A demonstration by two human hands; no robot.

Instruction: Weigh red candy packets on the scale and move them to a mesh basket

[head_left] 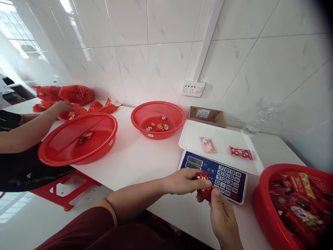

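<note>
My left hand [186,181] is closed on a small red wrapped candy [205,191], its thumb lying across the shiny wrapper. Close against it from the right, my right hand [223,211] has its thumb raised and its fingers curled at the candy's lower end, partly hidden. Both hands are just in front of a blue-and-white weighing scale [231,199], covering part of its panel. On the scale's white tray [221,130] lie a pastel packet [207,144] and a red dotted packet [241,152], apart from each other.
A red basket [262,205] full of wrapped sweets stands at right. Two more red baskets, one mid-table [158,134] and one at left [78,160], hold several sweets. A co-worker's arm [33,130] reaches toward red bags [76,94]. Behind the scale are a cardboard box [218,118] and plastic bottle [262,119].
</note>
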